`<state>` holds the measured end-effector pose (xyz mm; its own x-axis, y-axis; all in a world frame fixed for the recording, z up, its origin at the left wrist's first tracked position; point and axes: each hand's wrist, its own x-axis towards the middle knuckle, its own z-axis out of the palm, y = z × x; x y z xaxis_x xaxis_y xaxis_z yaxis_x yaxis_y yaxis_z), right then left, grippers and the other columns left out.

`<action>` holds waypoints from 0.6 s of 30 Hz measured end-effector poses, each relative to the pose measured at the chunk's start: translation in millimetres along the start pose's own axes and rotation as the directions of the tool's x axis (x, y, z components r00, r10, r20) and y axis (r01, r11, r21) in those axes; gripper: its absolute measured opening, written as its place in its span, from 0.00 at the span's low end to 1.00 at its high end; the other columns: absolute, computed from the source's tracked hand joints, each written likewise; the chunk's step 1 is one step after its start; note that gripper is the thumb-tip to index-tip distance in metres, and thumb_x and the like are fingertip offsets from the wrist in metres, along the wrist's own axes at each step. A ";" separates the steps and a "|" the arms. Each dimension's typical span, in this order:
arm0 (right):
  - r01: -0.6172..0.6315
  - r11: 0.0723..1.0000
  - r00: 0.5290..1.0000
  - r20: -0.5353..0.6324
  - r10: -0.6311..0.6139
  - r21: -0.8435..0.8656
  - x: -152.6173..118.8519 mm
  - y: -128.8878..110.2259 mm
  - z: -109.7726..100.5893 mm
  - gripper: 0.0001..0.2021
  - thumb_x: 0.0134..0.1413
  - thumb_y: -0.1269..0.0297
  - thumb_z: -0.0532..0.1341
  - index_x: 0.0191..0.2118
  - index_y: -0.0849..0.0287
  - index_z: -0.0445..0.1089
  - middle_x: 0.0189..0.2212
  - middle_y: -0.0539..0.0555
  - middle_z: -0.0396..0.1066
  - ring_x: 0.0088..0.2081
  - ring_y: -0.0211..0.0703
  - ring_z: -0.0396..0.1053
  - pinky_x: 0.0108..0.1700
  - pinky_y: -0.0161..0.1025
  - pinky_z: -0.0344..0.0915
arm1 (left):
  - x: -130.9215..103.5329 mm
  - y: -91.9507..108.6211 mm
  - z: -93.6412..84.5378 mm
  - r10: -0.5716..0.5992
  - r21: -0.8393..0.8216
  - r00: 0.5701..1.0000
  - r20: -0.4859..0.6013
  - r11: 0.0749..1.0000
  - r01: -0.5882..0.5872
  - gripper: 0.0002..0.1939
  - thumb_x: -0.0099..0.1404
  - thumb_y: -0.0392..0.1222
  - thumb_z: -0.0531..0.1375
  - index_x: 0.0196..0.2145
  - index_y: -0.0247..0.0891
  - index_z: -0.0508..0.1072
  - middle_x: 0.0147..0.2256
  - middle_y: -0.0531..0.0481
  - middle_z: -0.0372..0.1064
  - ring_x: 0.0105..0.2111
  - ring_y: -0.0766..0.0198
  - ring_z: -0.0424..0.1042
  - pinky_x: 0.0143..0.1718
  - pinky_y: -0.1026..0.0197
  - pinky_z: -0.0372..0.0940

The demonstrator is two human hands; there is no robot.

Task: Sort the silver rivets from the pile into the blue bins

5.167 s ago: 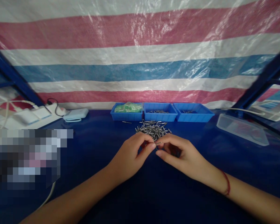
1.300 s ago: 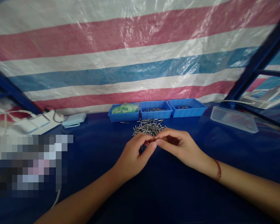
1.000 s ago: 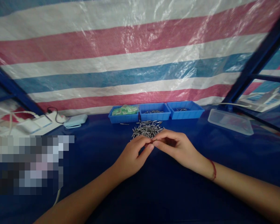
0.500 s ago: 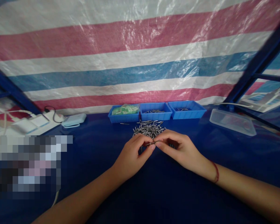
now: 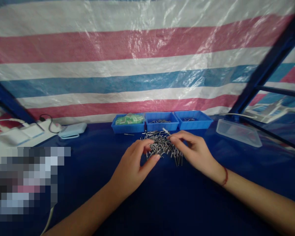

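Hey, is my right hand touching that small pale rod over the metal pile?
Touching. The head view shows your right hand pinching the small pale rod between thumb and forefinger, with part of it jutting out from the grip.

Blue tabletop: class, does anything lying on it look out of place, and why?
Yes: one thin metal piece lies alone on the tabletop, just in front of the leftmost blue bin. It looks like a stray because similar pieces are heaped together in the pile.
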<state>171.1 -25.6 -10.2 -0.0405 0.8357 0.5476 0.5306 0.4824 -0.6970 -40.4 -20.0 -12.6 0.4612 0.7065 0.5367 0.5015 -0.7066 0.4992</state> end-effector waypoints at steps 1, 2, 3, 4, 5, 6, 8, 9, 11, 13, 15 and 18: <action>-0.066 0.997 0.990 -0.124 0.060 -0.048 6.9 9.0 -6.5 0.12 0.55 0.57 0.57 0.33 0.59 0.73 0.32 0.53 0.74 0.34 0.41 0.70 0.36 0.37 0.64 | 1.4 -2.3 -2.5 -0.011 0.040 1.000 0.011 0.999 0.011 0.15 0.65 0.41 0.55 0.50 0.39 0.62 0.38 0.49 0.68 0.38 0.62 0.68 0.41 0.59 0.62; -0.148 0.985 0.966 -0.227 0.125 -0.090 14.2 19.5 -13.9 0.14 0.54 0.55 0.57 0.33 0.60 0.74 0.32 0.54 0.74 0.34 0.43 0.70 0.36 0.37 0.64 | 3.0 -5.0 -5.4 -0.016 0.086 0.999 0.035 0.996 0.013 0.15 0.66 0.41 0.54 0.49 0.39 0.62 0.39 0.49 0.68 0.38 0.62 0.68 0.41 0.58 0.62; -0.248 0.958 0.937 -0.285 0.200 -0.145 21.5 30.8 -21.6 0.15 0.54 0.53 0.56 0.33 0.60 0.74 0.31 0.54 0.75 0.33 0.43 0.70 0.35 0.37 0.64 | 4.9 -7.9 -8.6 -0.016 0.134 0.997 0.072 0.991 0.006 0.12 0.66 0.41 0.53 0.47 0.40 0.64 0.39 0.49 0.68 0.39 0.61 0.68 0.42 0.57 0.61; -0.295 0.940 0.922 -0.310 0.234 -0.170 28.3 42.2 -29.1 0.16 0.54 0.53 0.56 0.32 0.61 0.74 0.29 0.54 0.74 0.31 0.44 0.70 0.34 0.38 0.63 | 6.9 -10.8 -12.0 -0.021 0.179 0.993 0.112 0.984 0.000 0.10 0.67 0.40 0.52 0.44 0.40 0.67 0.39 0.49 0.68 0.39 0.61 0.68 0.42 0.57 0.61; -0.325 0.927 0.913 -0.318 0.256 -0.186 34.1 53.0 -35.8 0.17 0.53 0.53 0.56 0.30 0.62 0.74 0.26 0.55 0.74 0.30 0.44 0.70 0.33 0.38 0.62 | 8.8 -13.4 -15.5 -0.033 0.221 0.988 0.153 0.975 -0.002 0.08 0.67 0.40 0.51 0.41 0.40 0.68 0.38 0.49 0.69 0.38 0.61 0.68 0.41 0.57 0.60; -0.355 0.913 0.904 -0.321 0.281 -0.200 38.7 62.6 -41.2 0.18 0.52 0.53 0.56 0.28 0.63 0.74 0.23 0.55 0.73 0.28 0.45 0.69 0.30 0.38 0.62 | 10.6 -15.7 -18.8 -0.054 0.262 0.980 0.192 0.965 0.001 0.09 0.67 0.40 0.50 0.38 0.39 0.69 0.37 0.50 0.69 0.37 0.61 0.68 0.40 0.58 0.60; -0.395 0.892 0.892 -0.323 0.316 -0.219 43.4 75.9 -47.1 0.19 0.53 0.53 0.55 0.25 0.64 0.74 0.20 0.56 0.71 0.25 0.45 0.68 0.27 0.39 0.60 | 13.2 -18.7 -24.6 -0.114 0.341 0.958 0.265 0.940 0.017 0.12 0.68 0.41 0.49 0.33 0.38 0.70 0.33 0.50 0.68 0.34 0.61 0.68 0.36 0.59 0.60; -0.405 0.886 0.891 -0.315 0.327 -0.225 43.7 79.0 -47.4 0.20 0.54 0.53 0.54 0.25 0.65 0.74 0.20 0.56 0.71 0.23 0.44 0.67 0.26 0.38 0.59 | 13.8 -19.5 -26.8 -0.146 0.378 0.943 0.299 0.926 0.023 0.13 0.68 0.43 0.48 0.31 0.38 0.70 0.31 0.50 0.68 0.32 0.61 0.68 0.34 0.60 0.59; -0.397 0.888 0.903 -0.273 0.332 -0.231 40.9 77.9 -43.3 0.22 0.55 0.53 0.51 0.27 0.65 0.74 0.20 0.55 0.70 0.23 0.42 0.67 0.26 0.38 0.59 | 13.4 -20.2 -29.2 -0.200 0.423 0.911 0.361 0.906 0.031 0.17 0.67 0.48 0.48 0.28 0.37 0.69 0.28 0.51 0.67 0.29 0.63 0.67 0.30 0.61 0.57; -0.355 0.906 0.930 -0.186 0.317 -0.231 35.0 68.6 -34.4 0.22 0.56 0.53 0.51 0.28 0.65 0.74 0.21 0.54 0.70 0.24 0.41 0.67 0.27 0.37 0.60 | 11.1 -20.2 -29.0 -0.230 0.426 0.887 0.401 0.904 0.042 0.18 0.66 0.53 0.50 0.27 0.38 0.68 0.28 0.52 0.67 0.27 0.64 0.67 0.28 0.63 0.56; -0.297 0.928 0.955 -0.074 0.288 -0.225 27.2 54.2 -23.6 0.21 0.56 0.53 0.52 0.28 0.63 0.74 0.21 0.53 0.70 0.25 0.40 0.67 0.28 0.36 0.60 | 8.1 -20.4 -27.3 -0.232 0.411 0.882 0.411 0.910 0.048 0.18 0.63 0.55 0.52 0.28 0.38 0.69 0.29 0.52 0.68 0.27 0.64 0.67 0.26 0.64 0.55; -0.143 0.965 0.978 0.119 0.172 -0.219 14.7 31.0 -9.9 0.16 0.56 0.56 0.54 0.26 0.60 0.71 0.23 0.51 0.70 0.27 0.39 0.66 0.30 0.36 0.60 | 4.6 -21.2 -25.4 -0.211 0.405 0.893 0.399 0.914 0.035 0.15 0.62 0.53 0.55 0.31 0.38 0.69 0.30 0.52 0.69 0.28 0.63 0.68 0.27 0.64 0.55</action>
<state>195.3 -1.0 -19.2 -0.0486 0.9315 0.3606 0.7031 0.2883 -0.6500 -67.4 -2.7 -3.4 0.5979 0.7950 0.1027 0.7706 -0.6053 0.1992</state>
